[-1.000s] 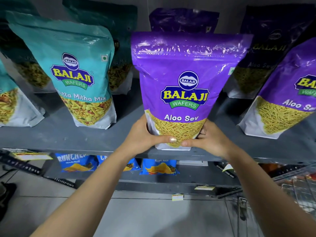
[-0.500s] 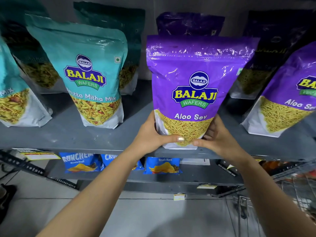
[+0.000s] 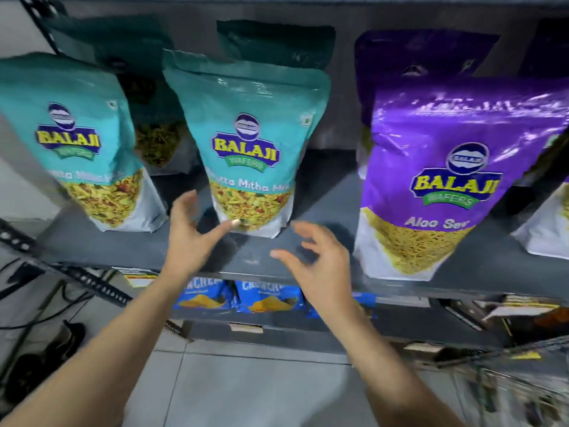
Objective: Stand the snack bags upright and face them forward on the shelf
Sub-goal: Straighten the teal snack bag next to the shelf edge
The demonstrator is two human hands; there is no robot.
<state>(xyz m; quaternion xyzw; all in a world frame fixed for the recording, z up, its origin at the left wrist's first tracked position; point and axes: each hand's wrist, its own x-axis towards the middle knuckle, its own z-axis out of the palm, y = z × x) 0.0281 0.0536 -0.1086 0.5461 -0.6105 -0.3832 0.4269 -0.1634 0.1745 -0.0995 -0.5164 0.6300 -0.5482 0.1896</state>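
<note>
A purple Aloo Sev bag [image 3: 446, 180] stands upright at the grey shelf's [image 3: 323, 208] front right, label facing me, with no hand on it. Left of it stands a teal Khatta Mitha Mix bag [image 3: 246, 143], also facing forward. My left hand [image 3: 191, 235] hovers open at that teal bag's lower left corner, thumb tip at its base. My right hand [image 3: 320, 266] is open with fingers spread, in front of the shelf edge between the teal and purple bags. Another teal bag [image 3: 77, 140] stands further left.
Darker teal [image 3: 274, 41] and purple bags [image 3: 409, 53] stand in the back row. A further purple bag [image 3: 551, 223] is cut off at the right. Blue snack packs [image 3: 268, 297] lie on the lower shelf. A wire cart [image 3: 508, 383] sits at bottom right.
Both hands let go of the purple Aloo Sev bag, which stays upright, and moved left towards the middle teal bag. The view swung left.
</note>
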